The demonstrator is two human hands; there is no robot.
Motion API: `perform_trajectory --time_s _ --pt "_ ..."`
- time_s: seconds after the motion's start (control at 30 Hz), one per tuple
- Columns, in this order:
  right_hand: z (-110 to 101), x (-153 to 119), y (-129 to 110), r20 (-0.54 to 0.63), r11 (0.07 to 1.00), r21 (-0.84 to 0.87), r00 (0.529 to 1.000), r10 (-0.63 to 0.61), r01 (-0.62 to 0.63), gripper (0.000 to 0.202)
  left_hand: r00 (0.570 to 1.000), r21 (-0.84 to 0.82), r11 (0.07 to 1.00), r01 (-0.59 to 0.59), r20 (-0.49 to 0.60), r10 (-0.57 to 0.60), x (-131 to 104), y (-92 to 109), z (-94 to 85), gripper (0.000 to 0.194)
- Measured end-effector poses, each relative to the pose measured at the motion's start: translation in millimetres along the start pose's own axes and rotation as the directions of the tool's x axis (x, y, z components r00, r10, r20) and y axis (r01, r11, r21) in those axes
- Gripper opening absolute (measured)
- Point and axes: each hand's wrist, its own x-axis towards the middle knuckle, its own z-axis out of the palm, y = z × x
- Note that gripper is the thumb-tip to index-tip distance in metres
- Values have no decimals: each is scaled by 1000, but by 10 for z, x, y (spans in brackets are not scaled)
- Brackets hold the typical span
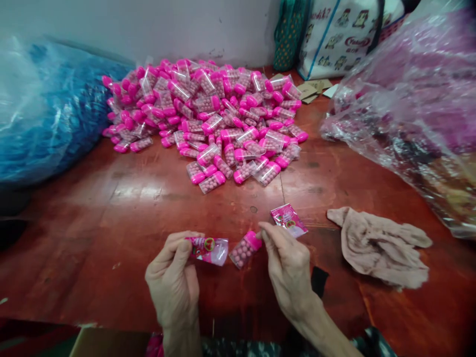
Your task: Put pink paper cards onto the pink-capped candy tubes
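Between thumb and fingers, my left hand [176, 277] pinches a pink printed plastic sleeve [208, 250], whose clear end points right. My right hand [288, 265] has its fingertips closed on the pink cap of a small clear candy bottle [244, 251] filled with pink round candies. The bottle is tilted, its bottom toward the sleeve's end, with a small gap between them. Just beyond my right hand lies a flat stack of the same printed sleeves [290, 219], partly covered by my fingers.
A big heap of candy bottles [208, 114] lies at the back of the red-brown table [122, 238]. A bag of blue items [63, 109] stands left. On the right are a crumpled cloth [379, 245], a large clear plastic bag [409, 99] and a printed tote bag [338, 39].
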Motion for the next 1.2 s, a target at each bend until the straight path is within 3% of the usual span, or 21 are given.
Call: perform_trajectory --time_s 0.1,0.17,0.27,0.37,0.47,0.53,0.6,0.67,0.77,0.87,0.93,1.03,1.1,1.2 --pt "166 -43 -84 191 991 -132 982 8 17 23 1000 15 1000 -15 21 14 -5 -3 24 13" --pt "286 -91 -128 275 954 -289 961 5 77 35 1000 9 1000 -24 18 24 -6 -10 51 13" --pt "380 -155 -133 294 893 -439 955 36 102 44 1000 -14 1000 -6 4 6 2 -20 61 12" --pt "363 -189 -74 256 873 -483 964 65 69 52 998 -38 998 57 -17 -58 5 -34 37 9" --pt "295 -193 4 319 904 -401 948 -14 149 44 987 -79 986 145 -55 -149 4 -60 7 6" --pt "238 -180 34 444 938 -232 886 -133 257 40 978 -108 977 184 -77 -193 7 -78 -9 5" --pt "180 -160 34 522 955 -54 824 -221 291 40 973 -124 972 201 -90 -212 14 -88 -25 4" --pt "132 -145 13 450 967 -13 865 -220 253 37 969 -132 968 213 -100 -227 22 -90 -37 4" --pt "111 -149 -18 224 965 -224 971 -83 135 31 961 -152 962 227 -126 -247 27 -87 -43 5" --pt "169 -201 -11 167 878 -476 985 30 54 33 954 -158 959 236 -151 -259 24 -92 -28 5" --pt "227 -254 12 185 847 -528 981 51 56 35 950 -161 956 243 -160 -268 21 -101 -11 5" --pt "255 -305 39 204 918 -397 973 103 -14 39 944 -178 951 254 -168 -283 19 -115 9 5" --pt "201 -293 31 214 968 -193 956 202 -162 39 941 -186 949 254 -181 -287 18 -122 13 5" --pt "49 -215 -33 269 913 98 894 360 -397 35 945 -177 957 231 -193 -264 10 -132 8 4"
